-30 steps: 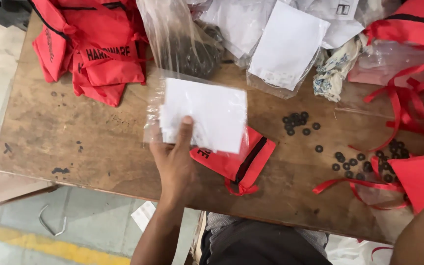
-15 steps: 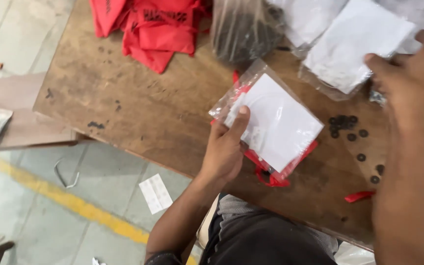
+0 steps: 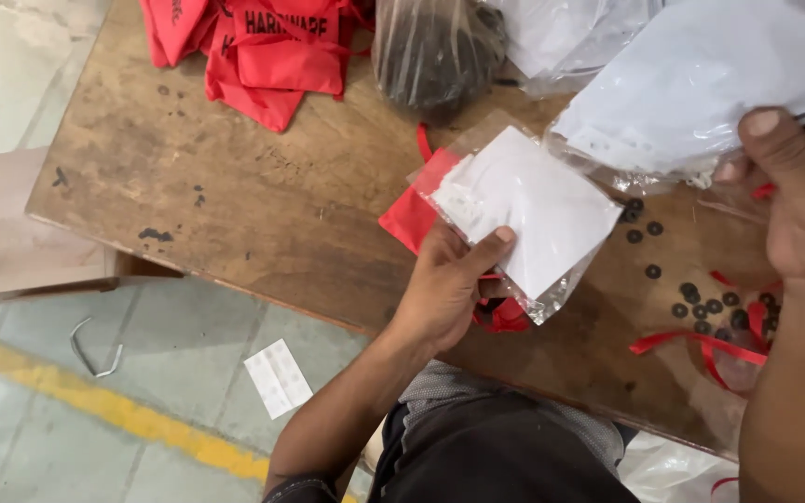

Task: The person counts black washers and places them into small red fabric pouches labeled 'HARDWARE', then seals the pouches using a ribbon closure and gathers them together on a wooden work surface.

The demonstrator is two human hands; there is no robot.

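Observation:
My left hand [image 3: 447,284] grips a clear plastic packet with white paper inside [image 3: 525,207], held tilted just above the wooden table [image 3: 235,200]. Under the packet lies a small red fabric pouch [image 3: 412,216]. My right hand [image 3: 794,200] is raised at the right edge and holds a second clear packet with a white sheet [image 3: 701,84] by its lower corner. Several small black washers [image 3: 701,303] lie scattered on the table below my right hand.
A pile of red fabric pouches [image 3: 263,47] sits at the table's far left. A clear bag of dark parts [image 3: 435,51] stands at the back middle. Red ribbon [image 3: 701,346] lies at the right. A white slip [image 3: 277,377] and metal hook [image 3: 95,349] lie on the floor.
My right hand has picked up a second white packet and lifted it toward me. My left hand keeps its packet, now a little further right. The view has shifted left and down.

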